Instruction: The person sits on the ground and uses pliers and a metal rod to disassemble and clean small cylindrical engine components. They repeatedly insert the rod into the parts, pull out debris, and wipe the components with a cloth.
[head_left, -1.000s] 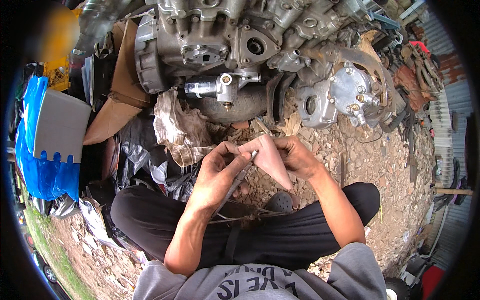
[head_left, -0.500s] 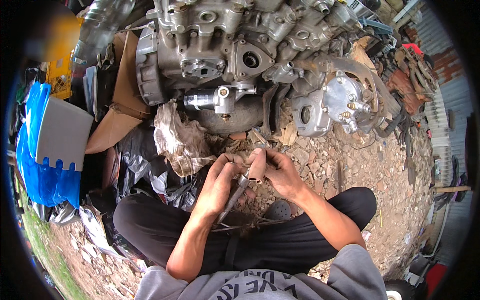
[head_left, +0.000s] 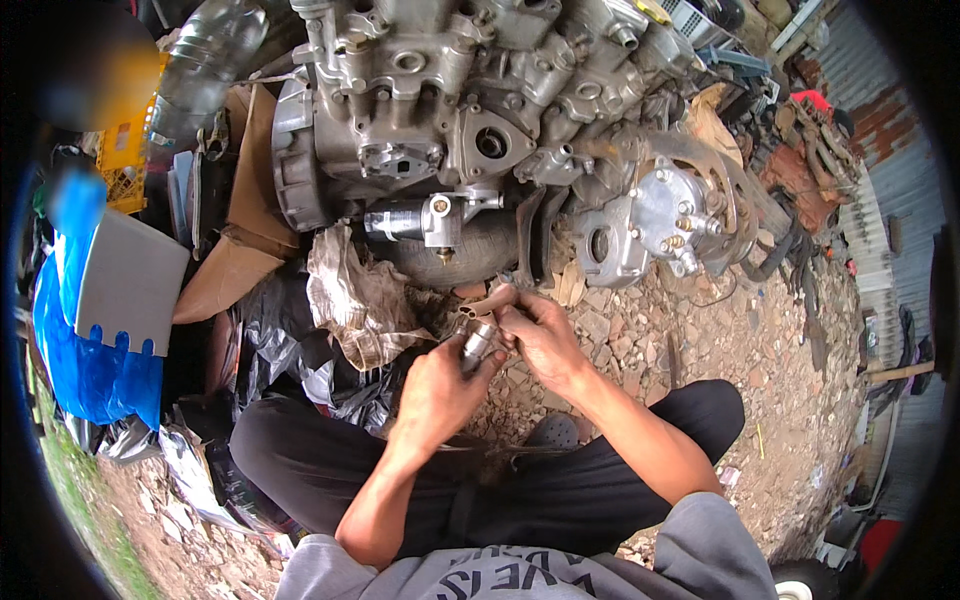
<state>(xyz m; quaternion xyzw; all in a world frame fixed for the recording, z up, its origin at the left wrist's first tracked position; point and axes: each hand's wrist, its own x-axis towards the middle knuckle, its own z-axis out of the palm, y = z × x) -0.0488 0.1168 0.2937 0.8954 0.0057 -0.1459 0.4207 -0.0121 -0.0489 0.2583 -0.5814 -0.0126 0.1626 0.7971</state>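
Observation:
My left hand (head_left: 437, 388) is closed around a shiny stepped metal cylinder (head_left: 479, 343), tilted with its upper end toward the engine. Its lower part is hidden in my palm. My right hand (head_left: 545, 345) pinches a brownish rolled piece (head_left: 488, 303), thin-walled with an open curled end, just above the top of the cylinder. What the roll is made of I cannot make out. Both hands meet over my lap, in front of a large grey metal engine block (head_left: 400, 100). A black and silver canister-shaped fitting (head_left: 440, 218) is on the engine's near side.
A round silver housing with bolts (head_left: 672, 215) is at right of the engine. A dirty cloth (head_left: 360, 295) lies by a cardboard box (head_left: 245, 220) and black plastic bags (head_left: 275, 325). Broken stones (head_left: 620, 340) cover the ground. A grey panel on blue plastic (head_left: 130, 285) stands left.
The metal cylinder has turned more upright, and its long shaft no longer shows. My right hand has raised the brownish roll and swung its open end leftward, above the cylinder.

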